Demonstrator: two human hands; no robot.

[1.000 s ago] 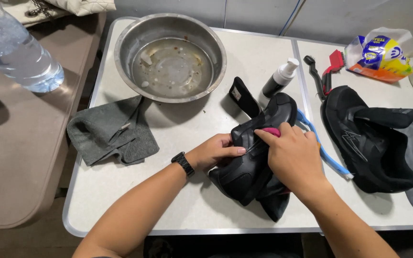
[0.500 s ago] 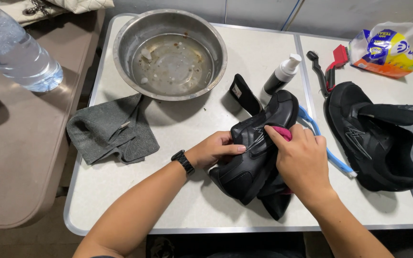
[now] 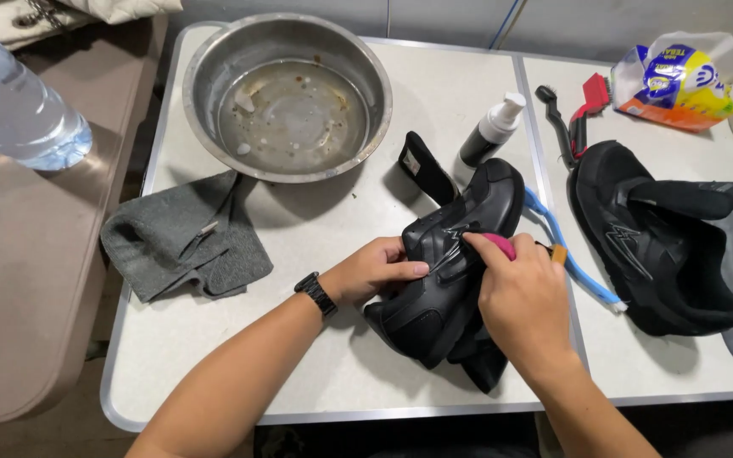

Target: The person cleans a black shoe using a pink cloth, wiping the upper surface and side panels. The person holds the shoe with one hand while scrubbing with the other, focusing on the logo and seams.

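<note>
A black sneaker [image 3: 451, 263] lies tilted on the white table [image 3: 332, 237], toe pointing to the far right. My left hand [image 3: 372, 269], with a black watch on the wrist, grips the shoe's near side. My right hand [image 3: 523, 293] is closed around a pink-handled brush [image 3: 500, 245] and presses it against the shoe's upper. Most of the brush is hidden under my fingers. The shoe's black tongue flap [image 3: 422, 165] sticks up behind it.
A steel bowl [image 3: 205, 68] with dirty water stands at the back. A grey cloth [image 3: 184, 237] lies left. A small spray bottle [image 3: 489, 131], a blue-handled brush [image 3: 574, 267], a red-and-black brush [image 3: 583, 110], a second black sneaker [image 3: 663, 246], a colourful bag [image 3: 676, 80] and a water bottle [image 3: 14, 106] surround.
My right hand has slid the brush a little along the shoe's upper. My left hand keeps its grip and the shoe has barely moved.
</note>
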